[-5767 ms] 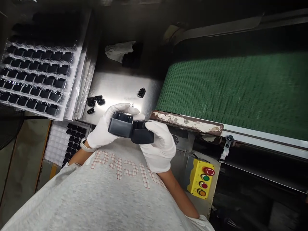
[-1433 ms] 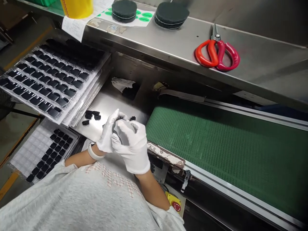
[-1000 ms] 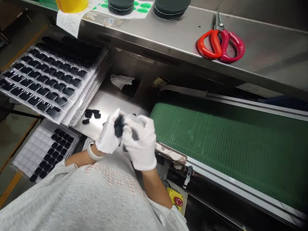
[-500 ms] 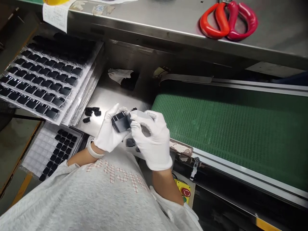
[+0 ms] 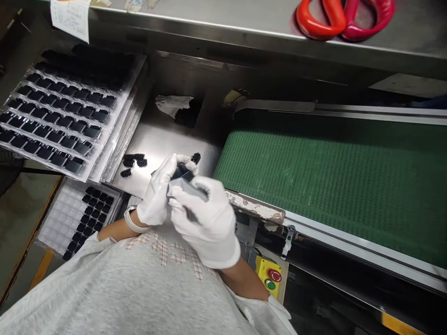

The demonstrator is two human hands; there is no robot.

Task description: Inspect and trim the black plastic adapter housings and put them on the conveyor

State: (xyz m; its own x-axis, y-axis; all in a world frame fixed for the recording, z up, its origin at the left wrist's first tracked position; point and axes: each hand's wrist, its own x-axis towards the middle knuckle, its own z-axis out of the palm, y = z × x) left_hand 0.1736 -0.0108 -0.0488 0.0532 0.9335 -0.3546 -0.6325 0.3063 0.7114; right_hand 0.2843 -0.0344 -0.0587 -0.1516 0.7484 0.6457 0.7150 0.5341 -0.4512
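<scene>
In the head view my left hand point(image 5: 157, 193), in a white glove, is closed around a black plastic housing point(image 5: 179, 172). My right hand point(image 5: 207, 223), gloved too, grips a smooth grey piece point(image 5: 188, 188) whose exact kind I cannot make out. This grey piece is up against the near side of the housing, and both hands meet there. Fingers cover much of the two things. Several small black plastic parts point(image 5: 134, 160) lie on the metal table point(image 5: 167, 139) left of my hands. Another small black part point(image 5: 196, 158) is just beyond my fingertips.
Stacked clear trays point(image 5: 63, 116) of black parts stand at the left, with a part-filled tray point(image 5: 84, 214) lower down. A green conveyor belt point(image 5: 331, 181) runs to the right. Red-handled scissors or pliers point(image 5: 321, 21) lie on the upper shelf. A yellow button box point(image 5: 270, 277) sits below.
My right hand has moved down and left with the grey piece, now lower against the housing. My left hand has turned the housing and covers more of it. The camera view has shifted slightly.
</scene>
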